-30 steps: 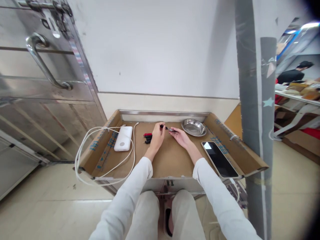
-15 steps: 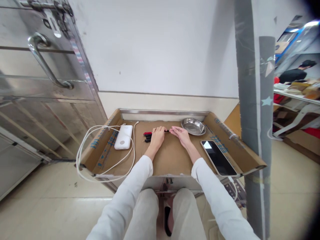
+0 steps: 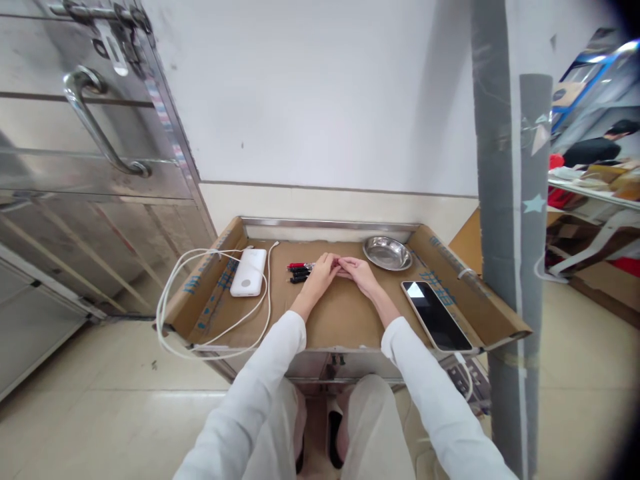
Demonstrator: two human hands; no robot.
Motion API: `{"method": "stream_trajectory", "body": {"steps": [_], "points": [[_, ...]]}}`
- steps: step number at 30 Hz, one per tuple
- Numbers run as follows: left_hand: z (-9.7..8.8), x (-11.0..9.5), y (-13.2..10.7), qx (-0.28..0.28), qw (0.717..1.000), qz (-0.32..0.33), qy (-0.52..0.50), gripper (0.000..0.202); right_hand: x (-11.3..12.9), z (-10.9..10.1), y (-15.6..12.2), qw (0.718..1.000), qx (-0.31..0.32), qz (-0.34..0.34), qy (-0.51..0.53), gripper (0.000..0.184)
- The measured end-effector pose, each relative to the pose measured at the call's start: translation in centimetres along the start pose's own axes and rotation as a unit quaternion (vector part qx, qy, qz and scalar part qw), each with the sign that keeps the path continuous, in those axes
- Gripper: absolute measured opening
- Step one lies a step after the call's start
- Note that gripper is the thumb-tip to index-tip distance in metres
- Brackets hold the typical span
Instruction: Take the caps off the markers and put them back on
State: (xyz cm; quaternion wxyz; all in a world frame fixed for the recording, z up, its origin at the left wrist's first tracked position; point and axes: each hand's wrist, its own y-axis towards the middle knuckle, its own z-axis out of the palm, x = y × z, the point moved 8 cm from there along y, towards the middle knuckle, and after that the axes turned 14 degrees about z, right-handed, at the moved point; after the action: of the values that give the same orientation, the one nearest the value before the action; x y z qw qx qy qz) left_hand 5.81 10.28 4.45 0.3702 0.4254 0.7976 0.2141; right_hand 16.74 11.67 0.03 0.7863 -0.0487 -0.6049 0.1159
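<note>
Over the middle of the cardboard-lined tabletop (image 3: pixel 340 320), my left hand (image 3: pixel 323 272) and my right hand (image 3: pixel 356 272) meet at the fingertips. Both are closed in a pinch, and whatever is between the fingers is hidden or too small to name. Just left of my left hand lie several pens (image 3: pixel 299 275), one red and the others black, partly covered by that hand. A shallow round metal bowl (image 3: pixel 387 254) stands beyond my right hand, apart from it; I see nothing inside.
At the left lies a white power bank (image 3: pixel 249 272) with a looping white cable (image 3: pixel 161 307) that hangs over the front edge. A phone (image 3: pixel 437 317) rests at the right. Raised cardboard sides (image 3: pixel 470 287) border the top. Farther right, a person (image 3: pixel 595 150) is by another table.
My hands have come together at the fingertips, the left one shifting right. More of the pens shows now. A small dark thing between the hands earlier is hidden now.
</note>
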Motion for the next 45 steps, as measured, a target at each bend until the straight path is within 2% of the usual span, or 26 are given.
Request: {"method": "stream_trajectory", "body": {"steps": [3,6,9,12,16,20,26,31,33,36,38,43,45], "points": [[-0.2,0.3,-0.1,-0.014,1.000,-0.004,-0.024,0.011,0.1,0.1,0.1,1.000,-0.004,-0.011,-0.029,0.030],[-0.5,0.2,-0.3,-0.009,1.000,-0.015,0.006,0.011,0.7,-0.4,-0.1,0.990,-0.051,-0.053,-0.119,0.028],[-0.8,0.1,-0.5,0.015,0.997,-0.032,0.076,0.011,1.8,-0.7,-0.9,0.968,-0.099,-0.121,-0.198,0.019],[-0.9,0.0,-0.6,0.045,0.990,-0.041,0.129,0.015,2.4,0.1,-1.8,0.945,-0.090,-0.177,-0.258,0.012],[-0.6,0.3,-0.9,0.086,0.979,-0.050,0.179,0.018,2.0,1.3,-2.1,0.906,-0.082,-0.215,-0.355,0.009],[-0.5,0.7,-1.0,0.084,0.971,-0.055,0.219,0.022,1.5,1.8,-2.1,0.864,-0.092,-0.258,-0.422,0.015],[-1.1,1.1,-1.3,0.058,0.957,-0.092,0.270,0.021,1.5,0.6,-2.1,0.843,-0.157,-0.263,-0.442,0.012],[-2.9,-0.5,-2.6,0.004,0.954,-0.125,0.274,0.026,1.3,0.3,-2.1,0.831,-0.170,-0.263,-0.460,0.013],[-3.6,-1.1,-3.5,-0.006,0.945,-0.149,0.290,0.025,1.3,0.4,-2.3,0.826,-0.175,-0.267,-0.465,0.017],[-4.6,-1.3,-5.3,-0.027,0.924,-0.224,0.310,0.024,1.5,0.5,-2.8,0.819,-0.189,-0.271,-0.469,0.021],[-4.7,-1.4,-6.1,-0.020,0.914,-0.246,0.321,0.023,1.7,0.6,-3.1,0.810,-0.197,-0.275,-0.479,0.023],[-3.5,-1.8,-6.0,0.025,0.923,-0.194,0.330,0.023,2.2,0.8,-3.5,0.762,-0.248,-0.272,-0.533,0.030],[-2.7,-1.9,-5.7,0.046,0.935,-0.158,0.315,0.022,2.2,0.7,-3.2,0.756,-0.256,-0.253,-0.547,0.032]]}}
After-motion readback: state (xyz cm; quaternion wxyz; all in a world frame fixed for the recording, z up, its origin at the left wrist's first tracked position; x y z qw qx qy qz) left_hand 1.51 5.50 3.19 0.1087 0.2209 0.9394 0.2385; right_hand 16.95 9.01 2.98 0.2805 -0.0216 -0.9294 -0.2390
